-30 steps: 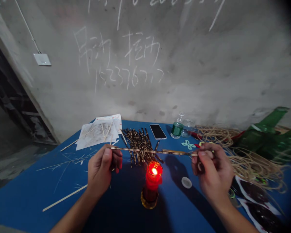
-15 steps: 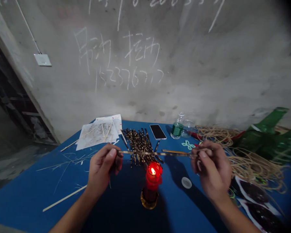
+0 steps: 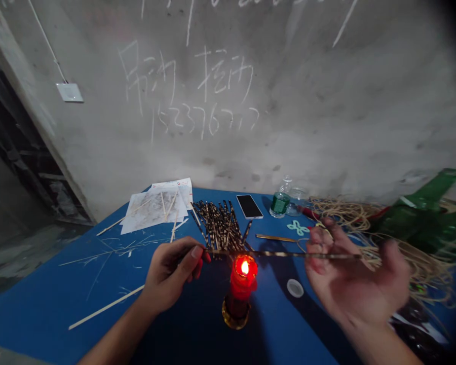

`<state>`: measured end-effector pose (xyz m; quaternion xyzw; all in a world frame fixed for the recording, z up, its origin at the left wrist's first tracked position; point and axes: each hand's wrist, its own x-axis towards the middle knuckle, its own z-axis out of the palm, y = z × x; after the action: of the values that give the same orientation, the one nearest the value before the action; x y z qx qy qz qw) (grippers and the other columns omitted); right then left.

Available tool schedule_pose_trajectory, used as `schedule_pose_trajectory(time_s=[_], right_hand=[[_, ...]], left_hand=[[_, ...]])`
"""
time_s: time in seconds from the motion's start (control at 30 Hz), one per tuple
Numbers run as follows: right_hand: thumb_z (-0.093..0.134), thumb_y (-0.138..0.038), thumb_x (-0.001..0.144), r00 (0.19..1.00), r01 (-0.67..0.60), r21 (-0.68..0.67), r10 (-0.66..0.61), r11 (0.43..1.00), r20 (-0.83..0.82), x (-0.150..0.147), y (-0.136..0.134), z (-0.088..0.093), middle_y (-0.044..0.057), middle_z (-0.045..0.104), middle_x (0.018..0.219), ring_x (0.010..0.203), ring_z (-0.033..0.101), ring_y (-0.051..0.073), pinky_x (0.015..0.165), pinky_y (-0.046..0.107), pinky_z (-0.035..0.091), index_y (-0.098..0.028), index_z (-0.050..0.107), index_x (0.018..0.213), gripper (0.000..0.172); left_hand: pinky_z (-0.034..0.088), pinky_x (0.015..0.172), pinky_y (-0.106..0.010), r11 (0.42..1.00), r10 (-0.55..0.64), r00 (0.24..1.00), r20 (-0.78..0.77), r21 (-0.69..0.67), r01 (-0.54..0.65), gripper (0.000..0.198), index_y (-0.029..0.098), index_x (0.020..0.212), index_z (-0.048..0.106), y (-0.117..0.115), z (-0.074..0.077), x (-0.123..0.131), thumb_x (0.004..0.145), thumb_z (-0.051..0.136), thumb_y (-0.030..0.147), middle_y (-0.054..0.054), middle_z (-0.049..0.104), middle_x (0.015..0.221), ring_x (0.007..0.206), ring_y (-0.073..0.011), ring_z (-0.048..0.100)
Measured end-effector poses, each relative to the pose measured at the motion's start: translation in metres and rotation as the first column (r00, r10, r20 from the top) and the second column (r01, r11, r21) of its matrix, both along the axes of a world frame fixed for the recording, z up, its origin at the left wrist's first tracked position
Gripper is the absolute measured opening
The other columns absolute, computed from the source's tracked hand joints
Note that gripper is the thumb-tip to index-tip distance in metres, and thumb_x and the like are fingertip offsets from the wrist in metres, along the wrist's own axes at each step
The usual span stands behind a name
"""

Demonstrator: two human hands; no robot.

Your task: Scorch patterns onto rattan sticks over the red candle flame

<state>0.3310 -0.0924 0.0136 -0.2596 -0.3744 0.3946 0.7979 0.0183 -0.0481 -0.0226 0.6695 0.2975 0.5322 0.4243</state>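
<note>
Two hands work above a blue tabletop. The left hand is closed in a pinch, thumb and fingers grasping the end of a long, mottled, scorched bamboo strip. The right hand is blurred and open, its fingers spread and not clearly gripping, and the strip's far end crosses in front of those fingers. The strip lies nearly level across the near middle of the tabletop, just above a lit red candle in a brass holder. Behind it, a heap of similar scorched strips lies just far of the left hand, with a short golden strip to its right.

Farther back are a black smartphone, a small glass bottle of green liquid and a clear glass jar. Loose tangles of pale cane spread along the right side, beside a crumpled green plastic sheet. A white round lid sits near the right hand. Sheets of paper lie far left, and a pale bamboo strip lies near left. Chalk writing marks the concrete wall.
</note>
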Motion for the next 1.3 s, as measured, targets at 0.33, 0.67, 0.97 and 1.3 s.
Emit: schedule_pose_trajectory(time_s=[0.33, 0.67, 0.97, 1.3], right_hand=[[0.078, -0.035, 0.098, 0.899, -0.123, 0.06, 0.086, 0.991, 0.429, -0.022, -0.014, -0.02, 0.009, 0.084, 0.093, 0.068, 0.081, 0.021, 0.059, 0.027, 0.068, -0.027, 0.081, 0.111, 0.016], [0.088, -0.044, 0.089, 0.903, -0.253, -0.162, 0.293, 0.954, 0.315, -0.024, -0.011, -0.016, 0.009, 0.08, 0.063, 0.037, 0.068, 0.015, 0.037, 0.017, 0.053, -0.019, 0.08, 0.082, 0.027], [0.092, -0.061, 0.075, 0.985, -0.058, -0.333, 0.109, 0.941, 0.137, -0.027, -0.004, -0.011, 0.004, 0.066, 0.044, 0.024, 0.051, 0.01, 0.027, 0.015, 0.039, -0.018, 0.067, 0.063, 0.052], [0.095, -0.057, 0.071, 0.994, -0.016, -0.321, 0.049, 0.947, 0.093, -0.023, 0.0, -0.009, -0.001, 0.062, 0.045, 0.023, 0.048, 0.008, 0.023, 0.012, 0.034, -0.018, 0.064, 0.06, 0.05]], left_hand=[[0.038, 0.046, -0.019, 0.993, -0.113, 0.983, -0.144, 0.022, 0.117, 0.05, 0.014, 0.077, 0.074, -0.006, 0.008, 0.004, 0.107, 0.055, 0.05, -0.003, 0.063, 0.057, 0.048, -0.0077, 0.053], [0.036, 0.045, -0.02, 0.976, -0.169, 0.971, -0.168, 0.106, 0.188, 0.048, 0.014, 0.082, 0.072, -0.004, 0.009, 0.008, 0.106, 0.056, 0.054, -0.004, 0.065, 0.06, 0.046, -0.0081, 0.052], [0.033, 0.045, -0.02, 0.989, -0.061, 0.959, -0.275, 0.113, 0.095, 0.053, 0.015, 0.076, 0.073, -0.006, 0.017, 0.008, 0.107, 0.053, 0.053, -0.001, 0.059, 0.053, 0.046, -0.0087, 0.05], [0.031, 0.045, -0.021, 0.992, -0.028, 0.948, -0.317, 0.111, 0.067, 0.056, 0.014, 0.075, 0.074, -0.005, 0.016, 0.008, 0.109, 0.049, 0.051, -0.001, 0.059, 0.052, 0.045, -0.0081, 0.048]])
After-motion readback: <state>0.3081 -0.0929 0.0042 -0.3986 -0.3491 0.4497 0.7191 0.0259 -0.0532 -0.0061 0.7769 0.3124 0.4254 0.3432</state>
